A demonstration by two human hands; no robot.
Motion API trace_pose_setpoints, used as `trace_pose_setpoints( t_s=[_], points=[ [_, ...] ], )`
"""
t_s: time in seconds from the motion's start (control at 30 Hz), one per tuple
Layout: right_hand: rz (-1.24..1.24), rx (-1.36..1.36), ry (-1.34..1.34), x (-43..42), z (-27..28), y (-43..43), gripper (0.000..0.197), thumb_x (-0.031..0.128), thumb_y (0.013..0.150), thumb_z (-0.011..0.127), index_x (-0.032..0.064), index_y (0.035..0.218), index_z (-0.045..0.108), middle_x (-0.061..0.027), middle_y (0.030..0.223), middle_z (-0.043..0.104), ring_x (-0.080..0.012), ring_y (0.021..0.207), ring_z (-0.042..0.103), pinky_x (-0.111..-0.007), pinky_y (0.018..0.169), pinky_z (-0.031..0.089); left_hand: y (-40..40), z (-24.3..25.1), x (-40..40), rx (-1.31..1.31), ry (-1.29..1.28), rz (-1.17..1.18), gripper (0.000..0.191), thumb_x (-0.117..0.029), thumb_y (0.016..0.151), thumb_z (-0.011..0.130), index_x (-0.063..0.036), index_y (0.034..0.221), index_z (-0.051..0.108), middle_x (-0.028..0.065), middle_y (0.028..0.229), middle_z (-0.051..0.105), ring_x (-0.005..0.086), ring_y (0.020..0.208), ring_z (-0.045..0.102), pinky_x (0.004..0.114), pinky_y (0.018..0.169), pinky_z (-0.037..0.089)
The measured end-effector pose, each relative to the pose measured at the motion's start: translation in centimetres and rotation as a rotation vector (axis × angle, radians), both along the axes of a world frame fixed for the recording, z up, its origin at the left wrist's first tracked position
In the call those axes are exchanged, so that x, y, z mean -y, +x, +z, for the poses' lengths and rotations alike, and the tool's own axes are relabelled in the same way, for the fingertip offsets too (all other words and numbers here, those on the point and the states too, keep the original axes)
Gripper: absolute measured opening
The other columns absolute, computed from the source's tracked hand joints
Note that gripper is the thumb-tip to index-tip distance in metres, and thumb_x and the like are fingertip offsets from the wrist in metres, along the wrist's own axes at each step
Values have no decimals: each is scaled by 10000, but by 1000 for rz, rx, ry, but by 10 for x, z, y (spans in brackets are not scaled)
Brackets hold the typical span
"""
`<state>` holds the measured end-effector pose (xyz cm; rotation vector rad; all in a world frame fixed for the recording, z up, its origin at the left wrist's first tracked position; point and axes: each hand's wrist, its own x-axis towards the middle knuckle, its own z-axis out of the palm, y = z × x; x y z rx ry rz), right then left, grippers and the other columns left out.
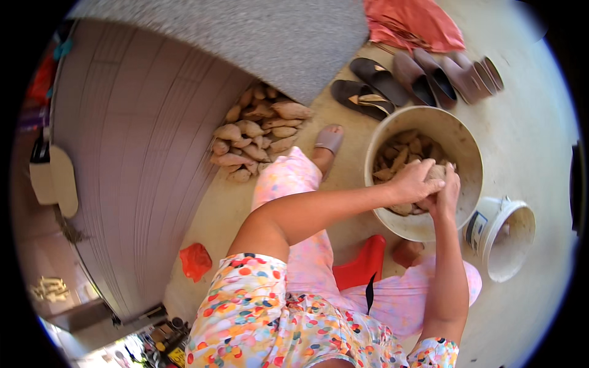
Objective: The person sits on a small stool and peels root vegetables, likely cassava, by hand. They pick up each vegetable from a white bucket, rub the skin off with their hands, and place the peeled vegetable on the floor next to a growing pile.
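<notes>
Over a large round plastic bucket [474,138], both hands meet around one brownish tuber [437,173], which looks like a sweet potato. My left hand [414,181] comes in from the left, its fingers and thumb on the tuber. Against the tuber's right side is my right hand [447,191]; fingers partly hide the piece. More dirt-coated tubers [400,158] lie in the bucket, partly covered by the hands. A pile of similar tubers [251,133] rests on the floor at the left, against a panelled surface.
A white pail [511,239] lies tilted beside the bucket. Dark slippers [363,99], brown shoes [414,80] and boots [469,80] stand beyond it. A pinkish-red sack [414,25] is behind them. Red plastic [195,262] lies at left; a red seat [363,264] shows between the legs.
</notes>
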<state>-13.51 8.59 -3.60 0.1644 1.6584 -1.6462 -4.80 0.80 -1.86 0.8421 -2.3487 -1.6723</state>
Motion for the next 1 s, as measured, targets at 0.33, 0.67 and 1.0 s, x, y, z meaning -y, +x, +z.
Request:
trace_pose_setpoints(
  t_s=[0.33, 0.67, 1.0],
  points=[
    [171, -233, 112, -2, 11, -23, 210, 185, 878, 438, 7, 969, 502, -55, 803, 565, -119, 645, 517, -224, 540, 403, 14, 61, 41, 70, 1065, 219, 353, -371, 767, 529, -19, 745, 543, 78, 563, 528, 87, 360, 436, 208, 278, 286],
    [265, -127, 242, 20, 11, -14, 524, 200, 792, 555, 0, 1223, 336, -96, 1060, 508, -128, 768, 521, -244, 571, 428, 165, 109, 169, 19, 987, 527, 306, -358, 800, 534, -66, 892, 542, 94, 694, 574, 71, 398, 397, 170, 297, 238],
    [245, 17, 227, 28, -8, -8, 420, 152, 801, 554, 2, 1161, 400, -77, 989, 531, -121, 725, 529, -233, 548, 440, 272, -74, 298, 138, 620, 1364, 302, -299, 744, 605, -39, 820, 472, 56, 572, 426, 155, 358, 395, 296, 285, 251]
  ],
)
